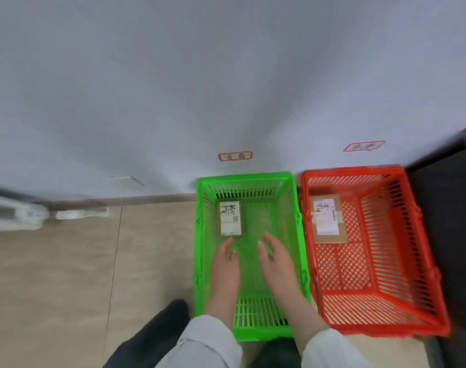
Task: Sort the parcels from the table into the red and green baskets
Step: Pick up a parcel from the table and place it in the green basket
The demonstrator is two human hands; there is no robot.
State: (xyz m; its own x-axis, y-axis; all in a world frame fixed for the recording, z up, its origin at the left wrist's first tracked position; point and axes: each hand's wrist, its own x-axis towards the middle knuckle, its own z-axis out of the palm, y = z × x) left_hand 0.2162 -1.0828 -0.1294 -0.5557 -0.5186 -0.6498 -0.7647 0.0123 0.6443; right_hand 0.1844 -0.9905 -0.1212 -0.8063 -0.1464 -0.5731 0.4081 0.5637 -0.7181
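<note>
The green plastic lattice basket (246, 176) is reachable from above. A small white-labelled parcel (230, 219) fills its far left corner, and the mesh to the right of it lies bare. The left hand (225, 264) and right hand (277, 261), fingers loose, take up its near middle. Just beside it, the red plastic lattice basket (351, 170) holds a brown cardboard parcel (328, 221) far left. The pale wall (173, 88) blocks both behind, and a dark cabinet (449, 208) crowds the right.

A pale grey wall (147, 88) meets a beige tiled floor (67, 274). Two red-edged labels (235, 156) are on the wall; dark furniture (449, 208) stands at right.
</note>
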